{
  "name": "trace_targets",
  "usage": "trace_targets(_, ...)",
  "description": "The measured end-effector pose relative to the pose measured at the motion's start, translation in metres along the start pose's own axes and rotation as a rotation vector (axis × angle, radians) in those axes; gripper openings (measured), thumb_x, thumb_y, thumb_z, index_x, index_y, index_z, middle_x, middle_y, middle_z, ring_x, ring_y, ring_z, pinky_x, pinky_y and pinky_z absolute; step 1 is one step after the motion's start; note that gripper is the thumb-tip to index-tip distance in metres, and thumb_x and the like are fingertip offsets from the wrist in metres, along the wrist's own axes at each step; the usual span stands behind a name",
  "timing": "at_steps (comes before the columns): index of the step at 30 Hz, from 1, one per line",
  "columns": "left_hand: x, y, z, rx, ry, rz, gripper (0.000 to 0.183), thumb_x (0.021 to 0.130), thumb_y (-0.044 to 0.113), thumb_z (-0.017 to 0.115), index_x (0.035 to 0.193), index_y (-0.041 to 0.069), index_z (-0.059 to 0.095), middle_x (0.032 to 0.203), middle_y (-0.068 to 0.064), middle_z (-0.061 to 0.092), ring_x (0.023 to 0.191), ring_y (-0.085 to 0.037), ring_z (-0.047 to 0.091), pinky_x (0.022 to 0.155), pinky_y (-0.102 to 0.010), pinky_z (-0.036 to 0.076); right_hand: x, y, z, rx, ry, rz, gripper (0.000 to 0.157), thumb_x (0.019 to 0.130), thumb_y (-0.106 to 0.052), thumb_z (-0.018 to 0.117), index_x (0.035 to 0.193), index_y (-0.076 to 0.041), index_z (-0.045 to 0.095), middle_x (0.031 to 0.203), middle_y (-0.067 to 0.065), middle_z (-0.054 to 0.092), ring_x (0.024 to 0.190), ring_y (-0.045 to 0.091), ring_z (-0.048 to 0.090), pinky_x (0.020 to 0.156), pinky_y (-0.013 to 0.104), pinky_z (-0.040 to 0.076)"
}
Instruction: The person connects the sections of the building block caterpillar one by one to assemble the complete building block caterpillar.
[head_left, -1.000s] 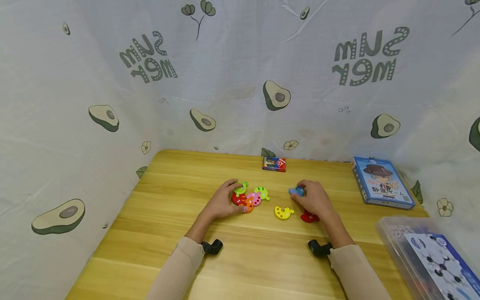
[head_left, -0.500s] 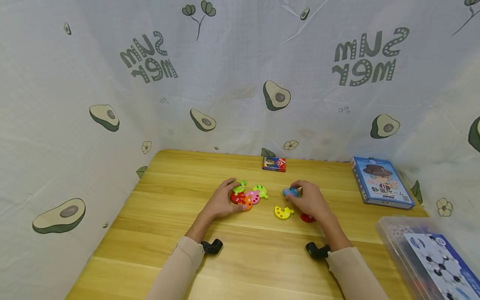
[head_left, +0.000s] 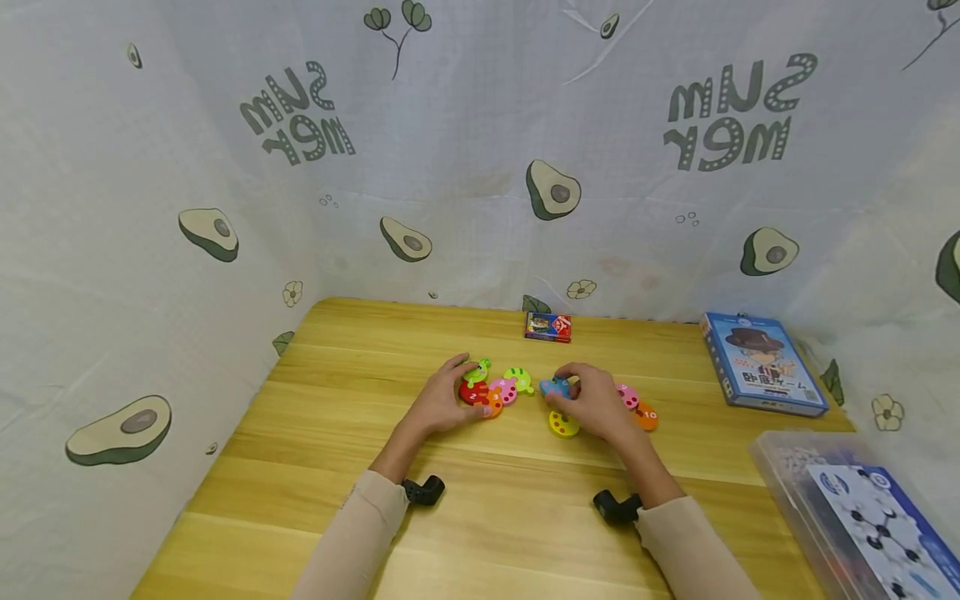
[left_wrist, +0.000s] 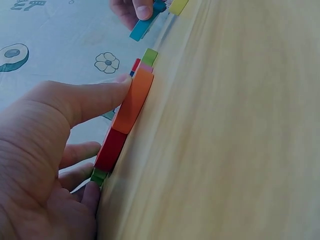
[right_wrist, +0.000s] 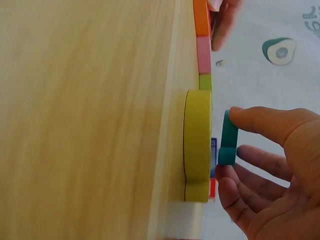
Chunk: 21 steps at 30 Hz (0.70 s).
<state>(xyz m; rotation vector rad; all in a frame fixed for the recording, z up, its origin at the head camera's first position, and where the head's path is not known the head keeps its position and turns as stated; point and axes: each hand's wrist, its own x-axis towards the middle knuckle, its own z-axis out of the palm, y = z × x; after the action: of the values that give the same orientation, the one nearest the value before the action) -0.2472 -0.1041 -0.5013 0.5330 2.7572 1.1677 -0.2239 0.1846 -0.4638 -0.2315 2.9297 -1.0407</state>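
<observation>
On the wooden table lies a joined row of caterpillar puzzle pieces: a green head piece (head_left: 476, 372), a red piece (left_wrist: 110, 150), an orange piece (left_wrist: 134, 102), a pink piece (head_left: 503, 390) and a striped green piece (head_left: 518, 380). My left hand (head_left: 441, 400) spans the row's left end, thumb on the orange piece and fingers by the green head. Between thumb and fingers, my right hand (head_left: 597, 404) pinches a blue puzzle piece (right_wrist: 229, 135), raised off the table just right of the striped green one. A yellow puzzle piece (head_left: 563, 424) lies below it.
Right of my right hand lie another pink piece (head_left: 627, 396) and an orange piece (head_left: 646, 416). A small card box (head_left: 548, 327) sits at the back edge. A blue game box (head_left: 765, 364) and a clear plastic case (head_left: 780, 483) occupy the right side.
My right hand has carried the blue piece leftward, close to the row's right end, uncovering the pink and orange pieces. My left hand and the row have shifted slightly left.
</observation>
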Motion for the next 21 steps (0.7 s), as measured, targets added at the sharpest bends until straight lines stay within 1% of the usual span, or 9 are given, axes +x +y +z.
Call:
trace_targets(5, 0.000, -0.002, -0.003, 0.040, 0.015, -0.011, 0.084, 0.078, 0.042, 0.085, 0.150, 0.012, 0.054, 0.164, -0.007, 0.037, 0.151, -0.036, 0.036, 0.122, -0.055, 0.035, 0.000, -0.011, 0.007, 0.008, -0.011, -0.008, 0.041, 0.091, -0.028, 0.080, 0.124, -0.006, 0.069, 0.092, 0.010, 0.064, 0.076, 0.020, 0.054, 0.063, 0.027, 0.046)
trace_targets(8, 0.000, -0.006, -0.005, 0.056, 0.014, -0.018, 0.084, 0.078, 0.043, 0.086, 0.150, 0.014, 0.054, 0.165, -0.005, 0.038, 0.152, -0.035, 0.036, 0.122, -0.054, 0.035, 0.001, -0.015, 0.012, 0.015, -0.022, -0.017, 0.040, 0.091, -0.025, 0.080, 0.124, -0.006, 0.069, 0.090, 0.010, 0.063, 0.076, 0.020, 0.052, 0.063, 0.028, 0.044)
trace_targets(15, -0.001, -0.019, -0.010, 0.042, 0.019, -0.007, 0.086, 0.078, 0.046, 0.086, 0.151, 0.015, 0.053, 0.165, -0.004, 0.037, 0.153, -0.034, 0.034, 0.123, -0.056, 0.032, 0.006, -0.023, 0.023, 0.018, -0.031, -0.025, 0.040, 0.090, -0.026, 0.081, 0.124, -0.007, 0.070, 0.088, 0.008, 0.061, 0.077, 0.019, 0.052, 0.065, 0.028, 0.043)
trace_targets(21, 0.000, -0.023, -0.011, 0.037, 0.027, 0.012, 0.086, 0.077, 0.046, 0.087, 0.150, 0.015, 0.054, 0.164, -0.003, 0.039, 0.153, -0.034, 0.036, 0.123, -0.057, 0.032, 0.010, -0.028, 0.027, 0.023, -0.042, -0.028, 0.039, 0.091, -0.025, 0.080, 0.123, -0.005, 0.069, 0.088, 0.009, 0.061, 0.077, 0.019, 0.052, 0.065, 0.029, 0.043)
